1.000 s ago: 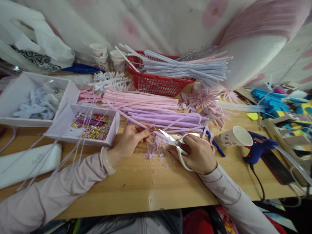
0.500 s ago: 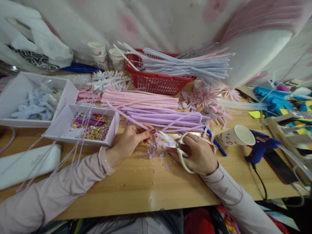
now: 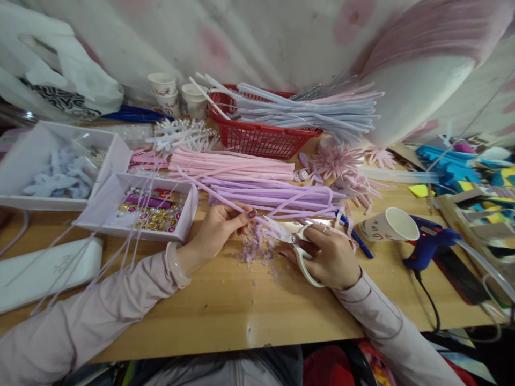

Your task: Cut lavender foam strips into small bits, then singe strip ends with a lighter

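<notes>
My left hand (image 3: 219,228) pinches a lilac pipe cleaner (image 3: 209,191) between thumb and fingers, its long end trailing up to the left. My right hand (image 3: 330,257) grips white-handled scissors (image 3: 295,244), whose blades lie against the pipe cleaner's tip just right of my left fingers. A small heap of lilac fluff (image 3: 255,249) lies on the wooden table (image 3: 241,305) under the blades.
Bundles of pink and lilac pipe cleaners (image 3: 249,179) lie behind my hands. A red basket (image 3: 257,136) holds more. White trays (image 3: 132,206) with beads stand at the left. A paper cup (image 3: 388,225) and a blue glue gun (image 3: 428,244) lie at the right.
The scissor blades, apart a second ago, have come together on the pipe cleaner's tip. Both hands have stayed almost in place.
</notes>
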{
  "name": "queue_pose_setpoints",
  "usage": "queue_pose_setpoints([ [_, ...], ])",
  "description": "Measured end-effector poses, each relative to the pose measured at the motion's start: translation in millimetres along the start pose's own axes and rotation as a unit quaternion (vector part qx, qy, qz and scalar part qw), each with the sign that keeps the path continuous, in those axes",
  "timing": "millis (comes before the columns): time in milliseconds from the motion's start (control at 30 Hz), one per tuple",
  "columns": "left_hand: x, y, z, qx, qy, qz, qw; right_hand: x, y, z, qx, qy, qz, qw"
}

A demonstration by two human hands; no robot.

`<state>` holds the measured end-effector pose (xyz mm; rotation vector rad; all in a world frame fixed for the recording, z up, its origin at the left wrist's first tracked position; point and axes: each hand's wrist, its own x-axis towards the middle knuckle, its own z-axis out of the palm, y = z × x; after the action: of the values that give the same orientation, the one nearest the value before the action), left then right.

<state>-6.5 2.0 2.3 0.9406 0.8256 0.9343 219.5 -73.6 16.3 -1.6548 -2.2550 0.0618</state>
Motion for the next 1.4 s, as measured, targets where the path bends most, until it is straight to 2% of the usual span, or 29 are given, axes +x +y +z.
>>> queue_pose_setpoints([
  [267,2.4,-5.8,-1.6,0.029,0.019,0.006,0.999,-0.1,1.9,2.4,-0.025,0.011,0.005,1.0],
  [533,2.4,-3.9,-1.0,0.007,0.056,0.029,0.998,0.7,1.9,2.5,-0.02,0.023,-0.009,0.999],
  [733,2.4,-4.4,-1.2,-0.004,0.037,0.017,0.999,0.4,4.1,5.0,-0.067,-0.002,0.008,0.998],
  [900,0.6,-2.8,0.4,0.032,0.021,0.027,0.999,1.3,1.3,4.0,-0.052,-0.023,0.004,0.998],
  [1267,0.8,-6.3,-2.3,0.026,0.005,0.023,0.999,-1.4,3.8,4.0,-0.043,-0.005,-0.01,0.999],
  [1400,2.3,-6.5,-3.8,0.033,0.016,0.034,0.999,-1.3,4.0,2.2,-0.025,0.01,-0.011,1.0],
])
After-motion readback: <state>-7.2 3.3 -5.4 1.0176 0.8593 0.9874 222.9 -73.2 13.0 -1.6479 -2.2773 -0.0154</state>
